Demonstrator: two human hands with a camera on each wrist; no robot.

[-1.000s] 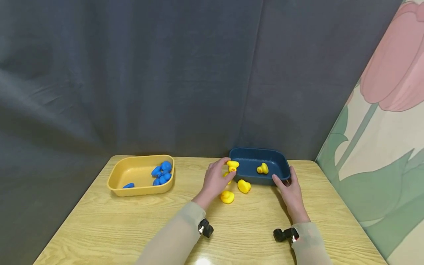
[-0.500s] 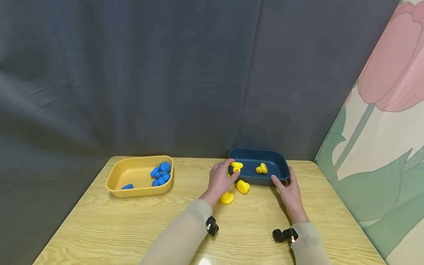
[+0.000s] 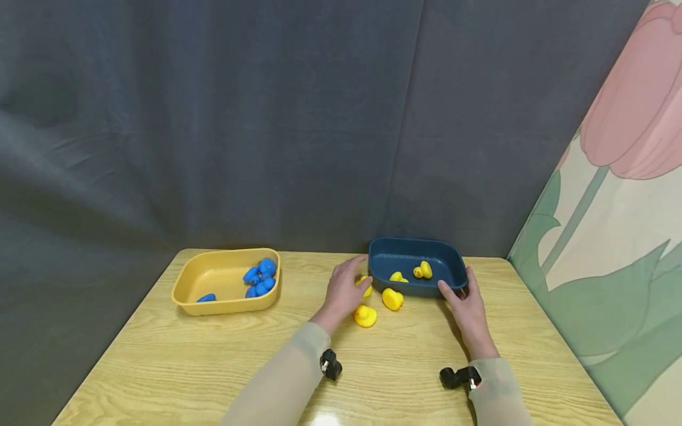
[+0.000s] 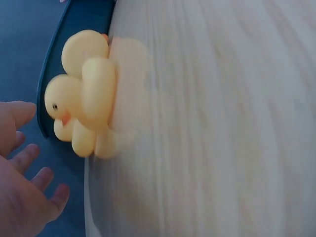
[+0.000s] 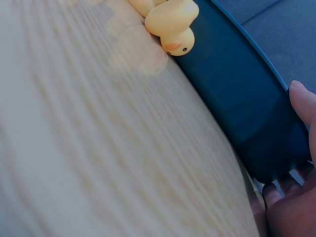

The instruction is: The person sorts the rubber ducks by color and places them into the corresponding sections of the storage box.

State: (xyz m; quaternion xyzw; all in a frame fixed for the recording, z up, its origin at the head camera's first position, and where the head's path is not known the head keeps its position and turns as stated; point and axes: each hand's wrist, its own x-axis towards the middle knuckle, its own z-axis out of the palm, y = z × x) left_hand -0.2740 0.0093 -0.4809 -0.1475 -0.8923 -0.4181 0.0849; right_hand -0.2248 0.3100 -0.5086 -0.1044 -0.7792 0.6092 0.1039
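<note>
The left hand point(image 3: 343, 289) is being held slack and released on the table point(image 3: 213, 367), fingers loosely extended, nothing grasped; a yellow duck point(image 3: 365, 285) is lying just beyond its fingertips, toward the navy tray point(image 3: 410, 290), with two more ducks point(image 3: 365, 316) being left close by on its right; the left hand is being kept nearer to them. The right hand point(image 3: 465, 303) is being wrapped round the tray's near right corner; two ducks are sitting inside it. A dark curtain point(image 3: 266, 118) is hanging behind.

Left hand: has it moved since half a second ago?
Yes. The left hand drew back from the blue tray rim toward the person, leaving its duck inside.
</note>
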